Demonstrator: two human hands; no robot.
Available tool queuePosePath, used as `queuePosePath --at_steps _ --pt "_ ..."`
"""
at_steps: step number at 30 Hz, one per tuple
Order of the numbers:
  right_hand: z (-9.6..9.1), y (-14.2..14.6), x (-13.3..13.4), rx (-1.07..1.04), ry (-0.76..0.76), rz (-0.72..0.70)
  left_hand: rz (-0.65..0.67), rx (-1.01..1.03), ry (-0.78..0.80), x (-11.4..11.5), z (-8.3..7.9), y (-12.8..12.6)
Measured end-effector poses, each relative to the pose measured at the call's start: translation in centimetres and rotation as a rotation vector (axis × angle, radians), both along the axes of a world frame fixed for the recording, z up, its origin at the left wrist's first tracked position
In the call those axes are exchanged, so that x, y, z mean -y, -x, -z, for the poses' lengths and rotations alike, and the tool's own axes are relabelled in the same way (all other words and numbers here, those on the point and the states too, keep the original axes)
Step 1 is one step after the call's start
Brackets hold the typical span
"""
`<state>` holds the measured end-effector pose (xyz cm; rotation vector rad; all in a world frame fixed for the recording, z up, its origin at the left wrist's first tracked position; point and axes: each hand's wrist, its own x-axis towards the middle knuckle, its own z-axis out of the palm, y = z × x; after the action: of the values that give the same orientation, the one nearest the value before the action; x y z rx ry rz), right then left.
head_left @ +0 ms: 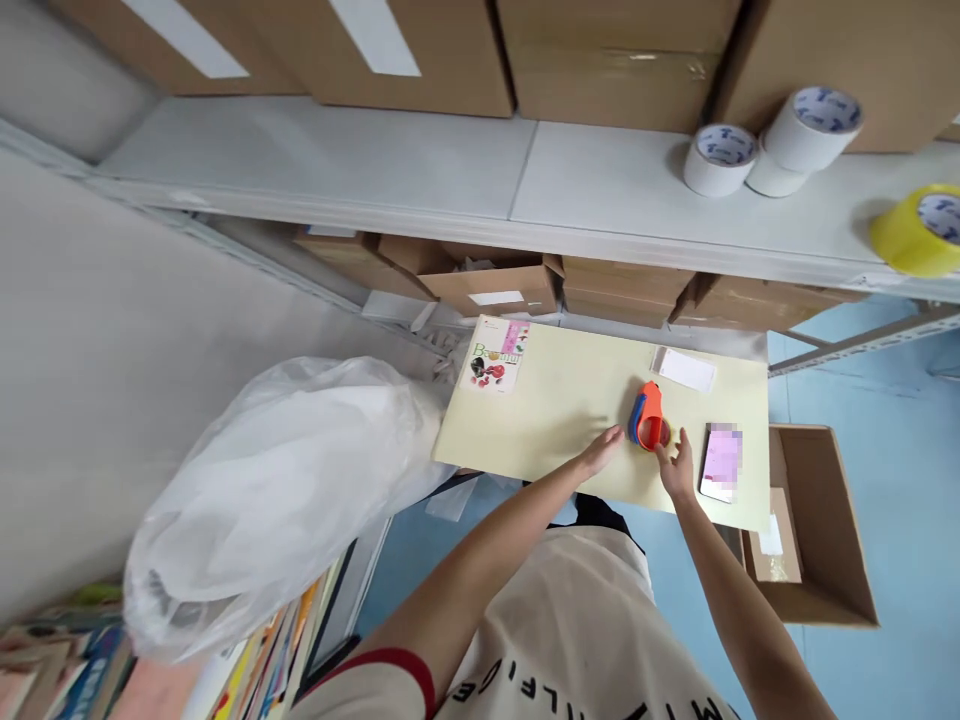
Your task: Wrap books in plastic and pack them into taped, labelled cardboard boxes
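Note:
An orange and blue tape dispenser (649, 415) lies on the pale yellow tabletop (562, 400). Just left of it is my left hand (602, 450), its fingers stretched out and holding nothing. My right hand (677, 468) is at the dispenser's lower right with fingers apart; the thumb is close to it, and I cannot tell if they touch. A phone (721, 462) with a partly blurred pink screen rests to the right of that hand. Beyond the dispenser lies a stack of white labels or slips (686, 369). A booklet (495, 355) with a picture cover occupies the far left corner.
A big translucent plastic bag (285, 480) bulges against the table's left side, above stacked books (255, 660). An open carton (832, 520) stands on the floor at right. Behind the table, a grey shelf (420, 160) carries cartons, white tape rolls (720, 160) and a yellow roll (915, 232).

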<state>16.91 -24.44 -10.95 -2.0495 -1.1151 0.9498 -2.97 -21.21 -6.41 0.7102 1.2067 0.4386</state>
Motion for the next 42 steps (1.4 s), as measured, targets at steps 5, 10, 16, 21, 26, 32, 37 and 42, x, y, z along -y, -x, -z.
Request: queuePosePath --at_steps 5,10,16,21,26,32,37,42 --pt "-3.0 2.2 0.0 0.304 -0.327 -0.117 -0.081 -0.032 -0.055 1.4 -1.8 5.4" --pt "-5.3 8.7 -1.2 0.314 -0.49 -0.338 -0.165 -0.076 -0.144 3.9 -5.0 11.3" --pt "-7.4 21.0 -1.4 0.136 -0.594 -0.644 -0.193 -0.289 -0.515 9.9 -11.7 21.8" --pt "-10.3 32.9 -1.3 -0.003 -0.669 -1.007 -0.293 -0.729 -0.777 15.0 -16.9 32.1" --pt "-13.2 44.9 -2.0 -0.011 -0.561 -1.37 -0.297 -1.467 -0.491 17.6 -19.3 41.1" --pt "-13.6 52.4 -0.6 0.11 -0.41 -1.514 -0.164 -1.531 0.007 19.2 -18.8 46.2" --pt "-14.0 53.3 0.1 0.22 -0.46 -1.469 -0.202 -1.562 -0.216 20.4 -18.4 47.4" --pt "-14.5 55.2 -1.1 0.332 -0.34 -1.342 -0.211 -1.49 -0.417 21.4 -18.3 48.3"
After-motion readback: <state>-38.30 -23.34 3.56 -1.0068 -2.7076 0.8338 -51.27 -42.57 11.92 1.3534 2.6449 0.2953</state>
